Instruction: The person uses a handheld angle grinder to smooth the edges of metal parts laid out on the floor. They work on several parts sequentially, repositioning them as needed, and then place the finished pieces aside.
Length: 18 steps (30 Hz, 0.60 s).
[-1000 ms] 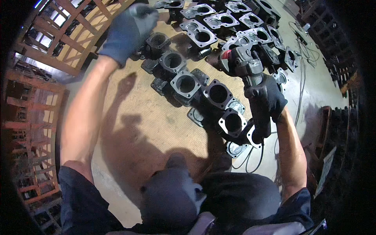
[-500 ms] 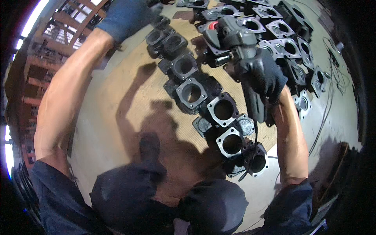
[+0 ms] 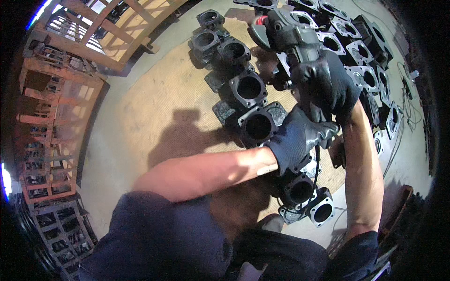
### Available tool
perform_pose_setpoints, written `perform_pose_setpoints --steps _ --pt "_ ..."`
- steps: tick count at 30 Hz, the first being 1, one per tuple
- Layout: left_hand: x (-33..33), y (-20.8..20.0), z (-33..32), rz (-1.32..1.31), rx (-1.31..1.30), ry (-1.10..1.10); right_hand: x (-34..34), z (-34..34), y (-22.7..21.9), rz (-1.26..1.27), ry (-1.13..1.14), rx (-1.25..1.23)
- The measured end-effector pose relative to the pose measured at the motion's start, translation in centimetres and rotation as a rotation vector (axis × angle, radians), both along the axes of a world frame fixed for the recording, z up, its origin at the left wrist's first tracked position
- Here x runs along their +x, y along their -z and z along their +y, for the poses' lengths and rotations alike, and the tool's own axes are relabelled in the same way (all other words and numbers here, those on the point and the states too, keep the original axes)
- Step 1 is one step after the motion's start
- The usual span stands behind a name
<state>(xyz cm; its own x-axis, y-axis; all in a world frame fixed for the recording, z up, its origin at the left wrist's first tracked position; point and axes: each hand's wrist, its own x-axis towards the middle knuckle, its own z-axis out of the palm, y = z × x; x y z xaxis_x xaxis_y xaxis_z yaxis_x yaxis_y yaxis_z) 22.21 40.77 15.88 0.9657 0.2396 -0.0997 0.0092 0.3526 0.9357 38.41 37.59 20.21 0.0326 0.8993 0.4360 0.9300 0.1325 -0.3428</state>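
My right hand (image 3: 326, 84), in a black glove, is wrapped round the body of a dark angle grinder (image 3: 294, 35). A red part shows near the grinder's head, which points away from me. My left hand (image 3: 300, 133), gloved too, is closed at the grinder's rear end, and its fingertips are partly hidden. From there the black cord (image 3: 318, 164) hangs down. Just left of the tool, a row of dark metal castings (image 3: 239, 96) with square flanges and round bores runs toward me. My left hand covers part of one casting.
The castings stand on a tan cardboard sheet (image 3: 145, 107). More flanged castings (image 3: 358, 51) crowd the far right. Cables (image 3: 402, 117) lie on the grey floor beyond them. Wooden crates (image 3: 89, 51) and orange racks (image 3: 44, 117) line the left side.
My left hand has come from the far left across to the grinder's rear end and closed there. The grinder and right hand have shifted slightly, and the view has turned.
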Motion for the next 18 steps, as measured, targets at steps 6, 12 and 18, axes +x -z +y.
perform_pose_setpoints --steps 6,12,18 --pt "0.6 3.5 1.3 -0.152 0.158 0.059 -1.3 1.8 -0.7 0.321 0.134 -0.061" --pt "-0.4 1.6 3.7 -0.138 0.275 0.151 -4.2 2.0 -2.5 0.526 0.411 -0.374" --pt "-2.4 1.9 0.3 -0.02 -0.265 0.539 -6.6 -1.6 -2.4 0.458 0.614 -0.442"
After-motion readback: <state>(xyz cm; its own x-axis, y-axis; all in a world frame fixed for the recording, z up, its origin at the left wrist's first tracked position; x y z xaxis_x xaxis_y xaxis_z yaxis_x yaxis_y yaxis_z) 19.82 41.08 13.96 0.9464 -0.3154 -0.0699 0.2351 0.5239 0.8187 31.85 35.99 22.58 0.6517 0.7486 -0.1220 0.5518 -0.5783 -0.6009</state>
